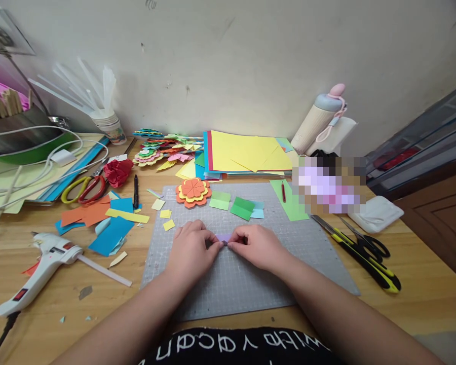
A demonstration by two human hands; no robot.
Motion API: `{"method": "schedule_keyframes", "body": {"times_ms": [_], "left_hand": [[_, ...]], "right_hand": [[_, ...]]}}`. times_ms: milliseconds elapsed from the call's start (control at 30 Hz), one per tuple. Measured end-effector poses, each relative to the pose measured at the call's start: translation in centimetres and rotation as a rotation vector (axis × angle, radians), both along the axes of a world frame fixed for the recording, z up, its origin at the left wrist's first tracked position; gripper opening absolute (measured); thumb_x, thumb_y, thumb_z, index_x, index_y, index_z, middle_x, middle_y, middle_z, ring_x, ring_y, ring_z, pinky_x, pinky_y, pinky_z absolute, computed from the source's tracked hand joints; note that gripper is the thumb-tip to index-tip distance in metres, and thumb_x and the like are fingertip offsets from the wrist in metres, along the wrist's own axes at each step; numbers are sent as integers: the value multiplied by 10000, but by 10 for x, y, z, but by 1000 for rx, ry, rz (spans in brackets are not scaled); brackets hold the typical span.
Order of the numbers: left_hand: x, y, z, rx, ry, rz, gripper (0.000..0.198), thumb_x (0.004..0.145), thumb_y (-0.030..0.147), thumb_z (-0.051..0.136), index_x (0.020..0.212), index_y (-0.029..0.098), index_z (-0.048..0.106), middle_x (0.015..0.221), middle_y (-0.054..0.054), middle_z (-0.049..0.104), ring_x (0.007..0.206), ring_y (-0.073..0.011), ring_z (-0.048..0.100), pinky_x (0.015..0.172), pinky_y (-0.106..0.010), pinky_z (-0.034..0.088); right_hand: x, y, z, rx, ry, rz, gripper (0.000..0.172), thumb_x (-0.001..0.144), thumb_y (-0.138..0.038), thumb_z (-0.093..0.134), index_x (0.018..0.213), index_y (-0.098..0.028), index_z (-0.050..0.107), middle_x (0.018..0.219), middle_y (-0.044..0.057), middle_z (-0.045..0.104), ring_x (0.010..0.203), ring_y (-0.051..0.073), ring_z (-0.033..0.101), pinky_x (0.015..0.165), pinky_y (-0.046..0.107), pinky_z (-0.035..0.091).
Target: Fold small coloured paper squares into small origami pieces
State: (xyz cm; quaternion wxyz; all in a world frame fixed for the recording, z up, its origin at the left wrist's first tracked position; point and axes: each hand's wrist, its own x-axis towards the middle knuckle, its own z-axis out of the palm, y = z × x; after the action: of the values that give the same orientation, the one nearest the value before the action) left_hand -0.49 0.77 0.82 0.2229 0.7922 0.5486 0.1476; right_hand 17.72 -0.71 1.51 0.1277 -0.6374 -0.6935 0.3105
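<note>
Between my two hands is a small piece of purple paper (224, 237), low over the grey cutting mat (251, 284). My left hand (193, 248) pinches its left end between thumb and fingers. At the right end, my right hand (259, 244) pinches it the same way. The fingertips almost meet and hide parts of the paper. Just beyond the hands lie creased pieces of light green paper (220, 200), dark green paper (242, 208) and light blue paper (257, 210). An orange and yellow paper flower (193, 192) sits behind my left hand.
At left lie a glue gun (41, 268), blue and orange scraps (112, 235) and scissors (85, 187). A utility knife (365, 258) and black scissors (368, 243) are at right. Coloured sheets (247, 152), paper flowers (163, 152) and a bottle (319, 119) stand along the wall.
</note>
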Motion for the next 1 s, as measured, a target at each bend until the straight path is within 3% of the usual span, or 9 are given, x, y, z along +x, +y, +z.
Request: {"method": "schedule_keyframes", "body": {"times_ms": [367, 600, 1000], "left_hand": [[1, 2, -5, -4, -20, 7, 179, 827, 336, 619, 703, 228, 690, 841, -14, 584, 885, -228, 541, 801, -413, 350], [2, 1, -6, 40, 28, -1, 227, 864, 336, 571, 702, 199, 651, 860, -24, 575, 880, -234, 527, 789, -405, 346], [5, 0, -4, 86, 125, -6, 232, 867, 343, 564, 707, 195, 645, 845, -34, 581, 854, -241, 527, 784, -412, 352]], "right_hand": [[-8, 2, -1, 8, -119, -33, 196, 850, -363, 603, 734, -220, 669, 656, -22, 668, 570, 117, 537, 505, 252, 253], [-12, 4, -1, 35, -218, -19, 210, 873, -355, 562, 747, -216, 657, 746, 10, 709, 710, 177, 616, 536, 274, 249], [-17, 7, -2, 33, -324, 8, 215, 886, -357, 522, 780, -214, 643, 782, 25, 715, 731, 212, 646, 540, 290, 288]]}}
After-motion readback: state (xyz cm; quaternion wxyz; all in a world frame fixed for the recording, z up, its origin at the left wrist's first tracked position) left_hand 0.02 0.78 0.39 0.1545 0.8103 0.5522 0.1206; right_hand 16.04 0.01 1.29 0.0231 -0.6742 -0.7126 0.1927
